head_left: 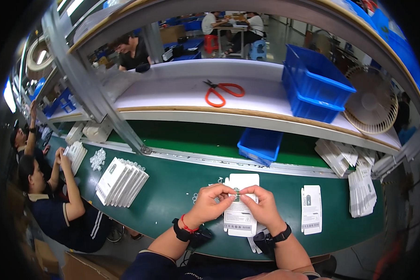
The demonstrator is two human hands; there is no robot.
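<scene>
A flat white carton (241,224) with dark printing lies on the green table in front of me. Above it my left hand (213,201) and my right hand (262,204) meet, each with thumb and forefinger pinched. Whatever sits between the fingertips is too small to make out. Several small clear rings (195,198) lie on the table just left of my left hand. Another flat white carton (311,209) rests farther right, apart from my right hand. Black bands circle both wrists, and a red cord is on the left one.
At left stand a row of white cartons (122,182) and a pile of small clear pieces (98,159). More cartons (362,191) are stacked at right. Orange-handled scissors (223,93) and blue bins (315,88) occupy the shelf. A co-worker (56,200) sits at left.
</scene>
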